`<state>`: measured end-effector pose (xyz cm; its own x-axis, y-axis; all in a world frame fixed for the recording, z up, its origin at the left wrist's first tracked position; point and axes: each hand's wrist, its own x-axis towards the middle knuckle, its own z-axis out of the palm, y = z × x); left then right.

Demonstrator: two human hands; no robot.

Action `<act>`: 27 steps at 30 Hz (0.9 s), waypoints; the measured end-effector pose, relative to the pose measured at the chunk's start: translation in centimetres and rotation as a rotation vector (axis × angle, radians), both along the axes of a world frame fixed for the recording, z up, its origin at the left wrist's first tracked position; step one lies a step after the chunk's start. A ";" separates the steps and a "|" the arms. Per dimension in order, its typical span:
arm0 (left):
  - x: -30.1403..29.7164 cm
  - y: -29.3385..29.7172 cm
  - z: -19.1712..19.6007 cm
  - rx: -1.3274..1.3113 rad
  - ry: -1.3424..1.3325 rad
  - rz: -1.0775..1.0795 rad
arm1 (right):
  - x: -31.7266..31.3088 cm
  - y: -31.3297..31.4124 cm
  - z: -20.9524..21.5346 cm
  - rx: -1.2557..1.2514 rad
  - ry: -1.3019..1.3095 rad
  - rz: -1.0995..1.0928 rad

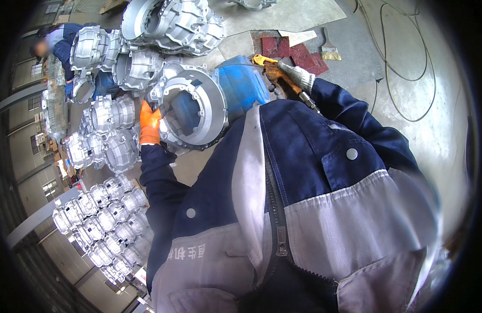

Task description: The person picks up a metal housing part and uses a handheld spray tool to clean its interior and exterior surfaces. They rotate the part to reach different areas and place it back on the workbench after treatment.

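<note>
My left hand (150,124), in an orange glove, closes on the left edge of a silver cast-metal housing (216,107). This housing is a wide ring with a toothed, bolt-holed flange, tilted so that its opening faces me. It rests against a scuffed blue drum (241,81), which also shows through the opening. To the right of the drum, my right hand (298,75), in a pale knit glove, is wrapped round a worn orange air tool (287,81). The tool has a yellow end (263,60) and a metal fitting (308,101) near my jacket. Its working tip is hard to make out.
More housings (170,26) are stacked beyond and to the left, with rows of them (108,224) at lower left. A co-worker (63,41) bends over parts at far left. Red abrasive sheets (276,47), a brush (330,48) and a looped cable (434,78) lie on the right.
</note>
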<state>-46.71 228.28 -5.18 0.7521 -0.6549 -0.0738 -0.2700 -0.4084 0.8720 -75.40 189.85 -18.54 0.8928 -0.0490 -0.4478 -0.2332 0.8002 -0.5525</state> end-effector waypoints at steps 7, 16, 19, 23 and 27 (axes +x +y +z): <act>-0.6 -0.5 0.8 0.012 0.008 0.005 | 0.8 0.1 -1.3 0.038 -0.028 -0.003; -1.0 -1.0 1.0 -0.042 0.038 0.041 | 0.5 -0.1 0.0 0.126 -0.101 0.034; -1.2 -1.1 1.2 -0.056 0.045 0.029 | 0.9 0.1 0.2 0.130 -0.166 0.045; -1.3 -1.1 1.3 -0.101 0.077 0.002 | 0.8 0.0 0.9 0.044 -0.103 0.049; -0.9 -0.9 0.8 -0.063 0.058 0.037 | 0.5 -0.4 1.0 0.086 -0.190 0.099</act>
